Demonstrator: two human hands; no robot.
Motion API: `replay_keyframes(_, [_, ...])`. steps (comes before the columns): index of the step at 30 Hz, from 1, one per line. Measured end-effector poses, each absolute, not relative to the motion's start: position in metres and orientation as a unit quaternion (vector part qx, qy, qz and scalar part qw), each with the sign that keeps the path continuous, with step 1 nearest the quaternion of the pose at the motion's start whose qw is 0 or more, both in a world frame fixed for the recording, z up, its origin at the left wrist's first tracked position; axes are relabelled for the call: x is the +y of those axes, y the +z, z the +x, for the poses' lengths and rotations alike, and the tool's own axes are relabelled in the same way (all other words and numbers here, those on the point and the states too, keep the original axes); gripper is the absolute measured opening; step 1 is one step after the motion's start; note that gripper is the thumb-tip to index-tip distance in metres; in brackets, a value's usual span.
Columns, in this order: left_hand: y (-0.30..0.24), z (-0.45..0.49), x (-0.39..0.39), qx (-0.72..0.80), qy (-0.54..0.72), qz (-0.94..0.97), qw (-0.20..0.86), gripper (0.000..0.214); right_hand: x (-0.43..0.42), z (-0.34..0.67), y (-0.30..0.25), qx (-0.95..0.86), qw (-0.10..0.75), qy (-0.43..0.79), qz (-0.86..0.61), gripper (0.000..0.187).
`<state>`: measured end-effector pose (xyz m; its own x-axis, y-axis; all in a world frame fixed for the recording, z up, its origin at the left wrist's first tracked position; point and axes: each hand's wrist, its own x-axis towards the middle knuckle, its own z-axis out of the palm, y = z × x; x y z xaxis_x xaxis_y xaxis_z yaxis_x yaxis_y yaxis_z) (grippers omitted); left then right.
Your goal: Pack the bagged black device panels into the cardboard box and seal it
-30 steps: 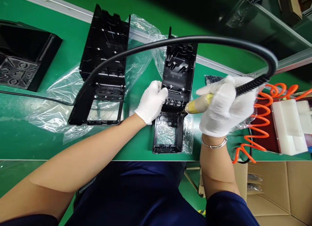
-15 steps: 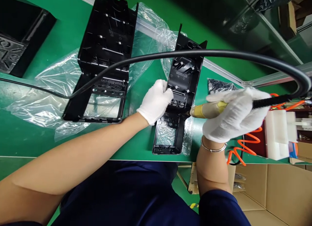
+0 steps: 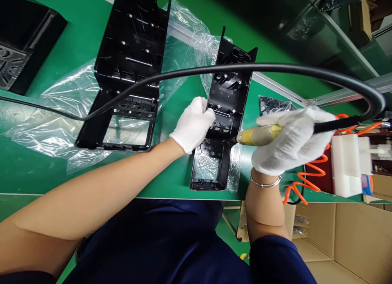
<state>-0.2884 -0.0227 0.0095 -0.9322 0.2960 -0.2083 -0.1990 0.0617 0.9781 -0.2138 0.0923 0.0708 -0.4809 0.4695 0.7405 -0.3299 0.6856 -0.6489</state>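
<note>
A narrow black plastic housing (image 3: 225, 97) lies open side up near the middle of the green table, with a rectangular window at its near end. My left hand (image 3: 193, 123), in a white glove, is closed on the housing's left edge. In my gloved right hand (image 3: 286, 143) is a yellow and cream electric screwdriver (image 3: 260, 136), held almost level and pointing left. Its tip is at the housing's right side, just above the window section; the exact contact point is too small to make out. A thick black cable (image 3: 245, 67) runs from the tool's rear and arches leftward over the parts.
A wider black housing (image 3: 128, 63) lies left of centre on clear plastic film (image 3: 61, 129). Another black part (image 3: 33, 43) sits far left. To the right are a bag of dark small parts (image 3: 274, 105), an orange coiled hose (image 3: 306, 180) and white blocks (image 3: 346, 165). Cardboard boxes (image 3: 352, 231) stand below.
The whole view has shifted slightly, so everything sits a little further left and up. Both hands keep their hold, and the screwdriver tip stays at the same part of the housing.
</note>
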Motion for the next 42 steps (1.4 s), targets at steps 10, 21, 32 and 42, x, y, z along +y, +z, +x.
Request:
replay_keyframes(10, [0.004,-0.289,-0.023,0.718,0.676,0.055,0.155,0.012,0.094,-0.211,0.069,-0.788,0.479,0.384,-0.056,0.021])
replay_keyframes(21, [0.010,-0.289,-0.022,0.752,0.639,0.051,0.153,0.013,0.090,-0.217,0.073,-0.734,0.508,0.448,-0.051,0.014])
replay_keyframes(32, [0.001,-0.290,-0.022,0.749,0.646,0.065,0.134,0.013,0.087,-0.218,0.073,-0.695,0.464,0.545,-0.069,0.017])
replay_keyframes(42, [0.002,-0.290,-0.023,0.762,0.630,0.072,0.132,0.013,0.087,-0.226,0.075,-0.682,0.514,0.519,-0.037,0.015])
